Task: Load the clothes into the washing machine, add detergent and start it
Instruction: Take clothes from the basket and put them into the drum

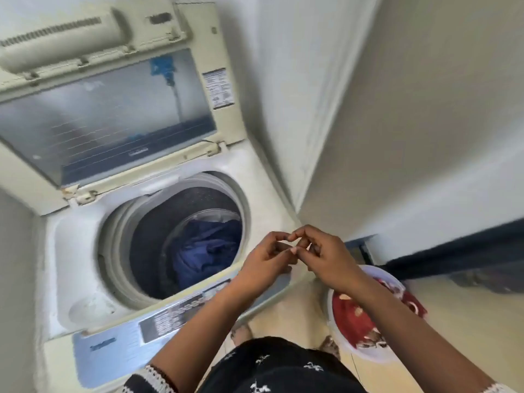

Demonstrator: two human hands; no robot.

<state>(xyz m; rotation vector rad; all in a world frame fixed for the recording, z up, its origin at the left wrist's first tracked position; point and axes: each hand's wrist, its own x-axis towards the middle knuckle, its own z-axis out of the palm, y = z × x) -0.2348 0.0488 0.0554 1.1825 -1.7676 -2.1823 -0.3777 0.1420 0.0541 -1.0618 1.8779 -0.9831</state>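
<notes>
Blue garment [208, 251]: lies in the open drum [181, 236].
Red clothes [354, 319]: in white basin [371, 355], floor, unloaded.
Left hand [266, 262], right hand [326, 256]: fingertips touching; contents cannot tell.
Risk: starting early leaves the red clothes unwashed; red dye may stain.

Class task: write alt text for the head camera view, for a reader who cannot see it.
A person's left hand and right hand meet fingertip to fingertip above an open top-loading washing machine, whose drum holds blue clothes. A white basin of red clothes sits on the floor to the right.
</notes>
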